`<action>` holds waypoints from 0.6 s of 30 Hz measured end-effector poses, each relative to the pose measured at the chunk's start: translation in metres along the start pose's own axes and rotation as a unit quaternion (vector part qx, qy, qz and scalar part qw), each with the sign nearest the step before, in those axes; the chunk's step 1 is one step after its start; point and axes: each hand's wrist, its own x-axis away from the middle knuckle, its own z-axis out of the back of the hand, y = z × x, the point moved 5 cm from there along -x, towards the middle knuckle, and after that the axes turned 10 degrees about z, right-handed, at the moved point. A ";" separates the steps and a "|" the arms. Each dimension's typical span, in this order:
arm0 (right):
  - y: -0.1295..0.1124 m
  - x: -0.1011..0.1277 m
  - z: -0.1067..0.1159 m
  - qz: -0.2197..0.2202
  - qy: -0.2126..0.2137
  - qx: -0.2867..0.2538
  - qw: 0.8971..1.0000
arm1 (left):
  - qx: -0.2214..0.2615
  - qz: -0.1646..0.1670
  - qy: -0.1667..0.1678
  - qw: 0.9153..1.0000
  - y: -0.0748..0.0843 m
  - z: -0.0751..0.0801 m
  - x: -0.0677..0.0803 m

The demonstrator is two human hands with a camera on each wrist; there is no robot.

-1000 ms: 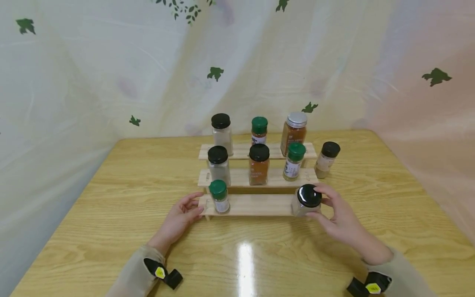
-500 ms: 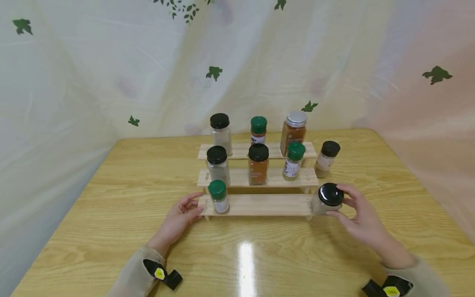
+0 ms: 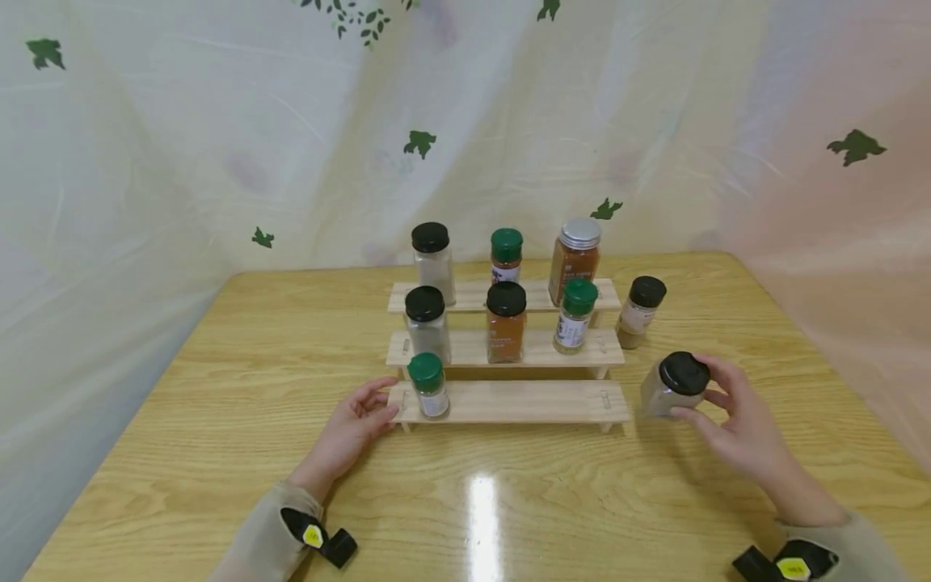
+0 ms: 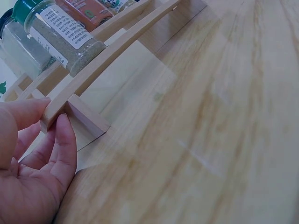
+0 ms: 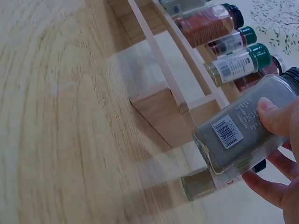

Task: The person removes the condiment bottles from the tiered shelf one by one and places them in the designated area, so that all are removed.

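Observation:
A three-tier wooden spice rack (image 3: 524,402) stands mid-table. My left hand (image 3: 358,424) pinches the left end of its lowest board, thumb above and fingers beneath in the left wrist view. To the right of the rack, my right hand (image 3: 742,420) grips a square glass spice jar (image 5: 243,128) with a black lid and greyish powder inside. Its barcode label faces the right wrist camera, and the jar tilts in the head view. A small green-capped jar (image 3: 429,388) sits at the left of the lowest board, above my left fingers.
On the middle tier are a black-lidded pale jar (image 3: 429,327), an orange spice jar (image 3: 506,327) and a green-capped jar (image 3: 572,323). Three more jars fill the top tier, one silver-lidded (image 3: 576,263). Another black-capped jar (image 3: 638,315) stands on the table right of the rack.
My right hand has carried the black-lidded jar off the right end of the lowest board and further right, over the table. My left hand keeps its hold on the rack.

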 end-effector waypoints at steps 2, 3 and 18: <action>0.003 -0.001 0.002 -0.019 -0.006 0.012 1.000 | -0.003 0.002 0.001 1.000 0.000 0.000 0.001; 0.004 -0.002 0.002 -0.028 -0.010 0.019 0.999 | -0.004 0.003 0.001 1.000 0.000 0.000 0.001; 0.035 -0.001 0.006 -0.126 -0.048 0.046 0.990 | -0.003 0.008 0.009 1.000 -0.001 0.000 0.001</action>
